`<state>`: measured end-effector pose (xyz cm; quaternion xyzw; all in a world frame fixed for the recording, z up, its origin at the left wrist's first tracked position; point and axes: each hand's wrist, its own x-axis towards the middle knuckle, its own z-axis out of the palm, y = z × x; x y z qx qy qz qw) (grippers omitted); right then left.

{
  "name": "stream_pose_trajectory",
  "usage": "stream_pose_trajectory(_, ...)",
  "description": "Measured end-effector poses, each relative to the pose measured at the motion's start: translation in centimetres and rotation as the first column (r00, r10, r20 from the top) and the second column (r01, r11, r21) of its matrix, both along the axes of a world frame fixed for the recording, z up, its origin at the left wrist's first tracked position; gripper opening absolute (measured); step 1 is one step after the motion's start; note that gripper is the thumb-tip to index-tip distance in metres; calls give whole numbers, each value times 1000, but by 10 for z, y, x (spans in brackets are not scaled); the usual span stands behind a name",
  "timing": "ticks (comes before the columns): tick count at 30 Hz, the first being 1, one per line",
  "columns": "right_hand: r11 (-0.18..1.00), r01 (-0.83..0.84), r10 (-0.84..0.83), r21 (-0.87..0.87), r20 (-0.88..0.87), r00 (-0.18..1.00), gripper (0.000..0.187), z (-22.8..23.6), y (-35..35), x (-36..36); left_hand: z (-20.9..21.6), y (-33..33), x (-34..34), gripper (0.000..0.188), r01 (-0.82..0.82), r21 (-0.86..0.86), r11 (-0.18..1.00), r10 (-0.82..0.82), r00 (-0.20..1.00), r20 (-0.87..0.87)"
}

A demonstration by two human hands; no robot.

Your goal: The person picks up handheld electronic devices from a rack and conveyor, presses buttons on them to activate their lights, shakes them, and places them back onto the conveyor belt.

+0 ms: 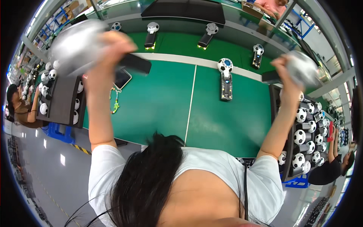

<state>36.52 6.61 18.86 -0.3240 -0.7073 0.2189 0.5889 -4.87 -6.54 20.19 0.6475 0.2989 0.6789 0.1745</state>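
My left hand (112,51) is raised at the left, fingers wrapped round a soccer-ball device (77,47). Its round black-and-white head is smeared by motion, and its black oblong body points toward the middle. On the right, my right hand (284,72) grips a second soccer-ball device (303,69), also blurred, whose dark body sticks out to the left. Between the hands, one more soccer-ball device (226,85) lies on the green table (162,109), its body showing small lights. The hands' exact finger placement is blurred.
Several similar devices stand on the green strip (176,41) beyond the pale ledge. A phone (122,78) and a beaded strap (115,101) lie at the table's left. Racks of soccer-ball devices flank me, the left rack (62,100) and right rack (290,159). Other people work nearby.
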Motion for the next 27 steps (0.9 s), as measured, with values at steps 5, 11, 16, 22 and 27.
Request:
stream_pose_trajectory(5, 926, 46, 55, -376, 254, 966, 28, -79, 149, -24, -76, 189, 21, 27, -217, -510, 833, 139, 972, -187)
stream_pose_trajectory(11, 926, 346, -335, 150, 746, 575, 61, -154, 228, -66, -217, 359, 12, 49, -747, -349, 566, 464, 639, -614)
stream_pose_trajectory(16, 912, 384, -167, -144, 725, 668, 72, -132, 129, -57, -185, 344, 94, 51, -635, 306, 709, 607, 329, -723)
stream_pose_trajectory(22, 793, 147, 336, -591, 626, 704, 70, -143, 77, -83, -230, 358, 170, 57, -609, -134, 782, 393, 648, -652)
stream_pose_trajectory(27, 516, -472, 379, -715, -303, 874, 31, -110, 38, -69, -213, 322, 155, 46, -458, -229, 859, 332, 839, -431)
